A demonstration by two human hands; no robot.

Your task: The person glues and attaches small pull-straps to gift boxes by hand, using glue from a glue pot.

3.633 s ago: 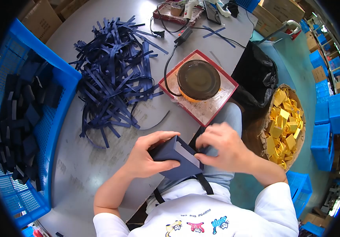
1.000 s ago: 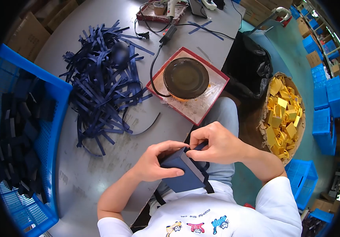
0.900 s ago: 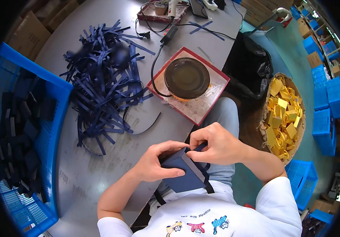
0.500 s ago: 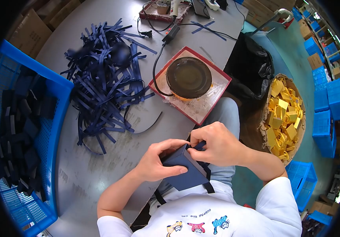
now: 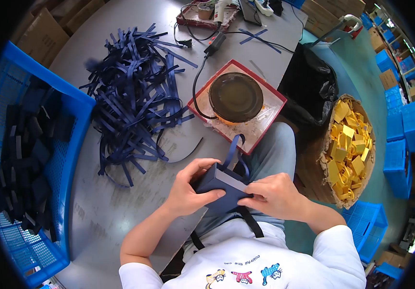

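A small dark blue box (image 5: 223,200) is held above my lap, tilted, with a grey strip along one side. My left hand (image 5: 186,189) wraps round its left end, thumb on the near face. At the right end, my right hand (image 5: 276,196) pinches the box's edge between thumb and fingers. A dark blue ribbon (image 5: 235,150) loops up from the far end of the box. On the table to the left lies a heap of similar ribbons (image 5: 135,103). Beyond my hands, a round dark pot (image 5: 236,97) rests on a red-edged square tray (image 5: 198,100).
At the left, a blue crate (image 5: 75,159) holds many dark boxes. To the right stand a black plastic bag (image 5: 308,82) and a carton (image 5: 330,166) of small yellow boxes. Power cables (image 5: 214,45) cross the table (image 5: 120,212) near the pot.
My right hand has moved from the far end of the box to its right edge. The ribbon loop now stands up in view, and the box has turned.
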